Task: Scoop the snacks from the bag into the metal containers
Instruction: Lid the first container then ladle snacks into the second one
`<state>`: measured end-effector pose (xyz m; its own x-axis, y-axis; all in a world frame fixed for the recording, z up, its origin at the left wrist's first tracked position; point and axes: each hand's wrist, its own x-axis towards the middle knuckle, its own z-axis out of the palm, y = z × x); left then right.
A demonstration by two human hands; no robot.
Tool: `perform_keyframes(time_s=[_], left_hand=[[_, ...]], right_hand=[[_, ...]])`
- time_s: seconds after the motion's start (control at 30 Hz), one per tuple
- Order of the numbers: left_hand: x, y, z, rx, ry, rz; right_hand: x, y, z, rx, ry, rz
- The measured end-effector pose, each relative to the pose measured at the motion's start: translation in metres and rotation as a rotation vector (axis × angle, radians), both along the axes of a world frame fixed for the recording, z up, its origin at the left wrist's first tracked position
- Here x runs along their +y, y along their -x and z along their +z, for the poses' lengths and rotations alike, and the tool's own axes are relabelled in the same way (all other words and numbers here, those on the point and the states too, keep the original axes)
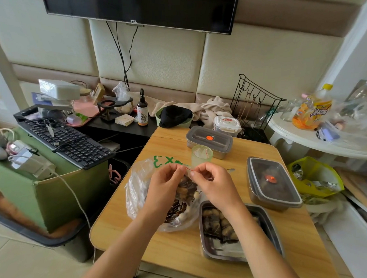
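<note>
Two bare hands pinched a thin red tie over a clear plastic snack bag on the wooden table (178, 244).

A black computer keyboard (67, 141) lay on a green box well left of the table. The clear plastic bag with green lettering (138, 189), holding dark wrapped snacks, sat at the table's left, partly hidden by the left hand (165, 181); its fingers were closed on the red tie (189, 169), as were the right hand's (211, 179). A pale green cup (202, 157) stood behind them. The right forearm covered part of the open metal container (241, 231) holding snacks. Two lidded metal containers (274, 183) stood further right and behind.
</note>
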<state>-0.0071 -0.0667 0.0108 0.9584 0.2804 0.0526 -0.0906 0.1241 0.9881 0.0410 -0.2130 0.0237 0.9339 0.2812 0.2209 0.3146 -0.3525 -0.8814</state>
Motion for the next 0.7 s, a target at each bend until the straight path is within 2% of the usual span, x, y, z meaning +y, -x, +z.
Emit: perform_keyframes(time_s=[0.23, 0.37, 0.47, 0.7], left_hand=[[-0.0004, -0.0009, -0.0007, 0.009, -0.028, -0.057], [0.0017, -0.0046, -0.0052, 0.001, -0.098, -0.030], [0.0018, -0.0064, -0.0064, 0.008, -0.118, 0.009], [0.0031, -0.0023, -0.0010, 0.053, 0.084, -0.010]], right_hand=[[-0.0027, 0.0008, 0.0027, -0.047, 0.061, 0.026], [-0.0029, 0.0028, 0.0024, -0.096, 0.125, 0.024], [-0.0003, 0.0044, 0.0019, -0.123, 0.091, 0.012], [-0.0050, -0.0039, 0.0003, -0.007, -0.013, -0.011]])
